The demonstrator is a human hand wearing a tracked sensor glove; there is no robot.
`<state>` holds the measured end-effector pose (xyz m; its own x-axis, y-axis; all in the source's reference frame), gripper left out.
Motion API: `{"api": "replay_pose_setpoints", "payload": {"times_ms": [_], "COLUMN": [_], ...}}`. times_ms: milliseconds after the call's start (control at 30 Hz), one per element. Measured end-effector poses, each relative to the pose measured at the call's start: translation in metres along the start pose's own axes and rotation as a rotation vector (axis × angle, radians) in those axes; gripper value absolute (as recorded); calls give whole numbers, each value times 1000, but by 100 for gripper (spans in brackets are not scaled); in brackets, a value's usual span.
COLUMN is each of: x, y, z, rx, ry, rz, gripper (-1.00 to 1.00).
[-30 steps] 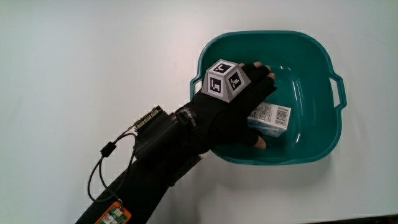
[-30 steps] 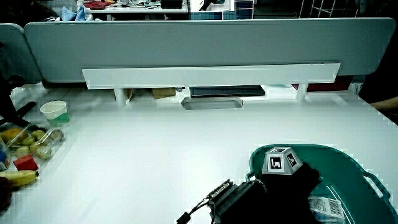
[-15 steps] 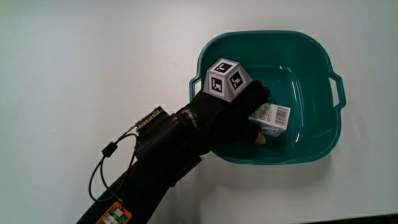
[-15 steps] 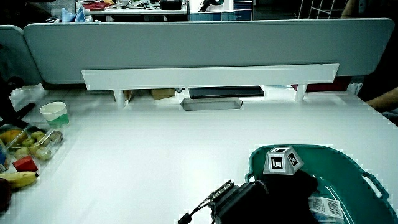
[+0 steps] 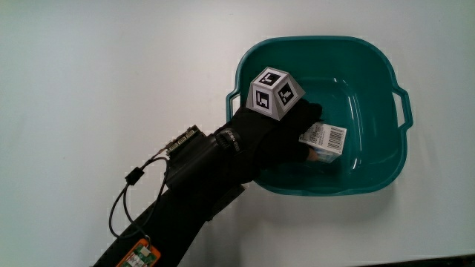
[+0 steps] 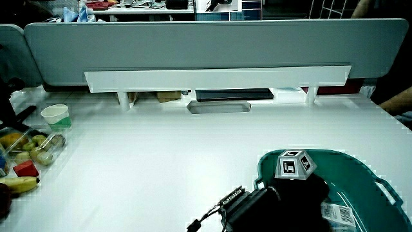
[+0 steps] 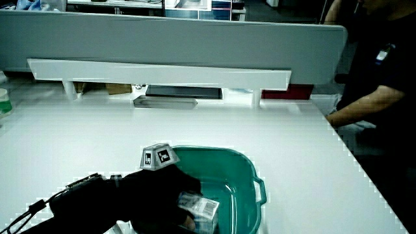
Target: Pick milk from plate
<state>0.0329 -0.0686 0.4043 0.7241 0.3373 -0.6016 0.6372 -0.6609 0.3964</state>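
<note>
A small white milk carton [image 5: 325, 141] with a barcode lies inside a teal plastic basin [image 5: 371, 67] with handles, not on a plate. The gloved hand [image 5: 286, 130] reaches over the basin's rim nearest the person, and its fingers are curled down around the carton's end. The patterned cube [image 5: 274, 90] sits on the back of the hand. In both side views the hand [image 6: 302, 193] [image 7: 162, 195] covers part of the carton [image 6: 338, 214] [image 7: 203, 208] low in the basin [image 6: 360, 164] [image 7: 240, 162]. The carton still rests on the basin floor.
In a side view, a pale cup [image 6: 56, 116], a clear box of fruit [image 6: 32, 145], a red block [image 6: 26, 169] and a banana [image 6: 16, 185] stand at the table's edge. A grey tray [image 6: 219, 106] lies at the low partition. A thin cable [image 5: 130, 178] loops from the forearm.
The fingers have closed further over the carton, and the bare fingertip seen a second ago is now hidden. The carton has barely shifted in the basin.
</note>
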Motion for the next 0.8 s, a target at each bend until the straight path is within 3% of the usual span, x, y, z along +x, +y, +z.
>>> {"api": "replay_pose_setpoints", "payload": {"times_ms": [333,800], "x": [2,6], "y": [-3,-12], "z": [2,16], "rx": [36,95], "ry": [-17,-16], "rz": [-54,-100], "gripper": [100,100]}}
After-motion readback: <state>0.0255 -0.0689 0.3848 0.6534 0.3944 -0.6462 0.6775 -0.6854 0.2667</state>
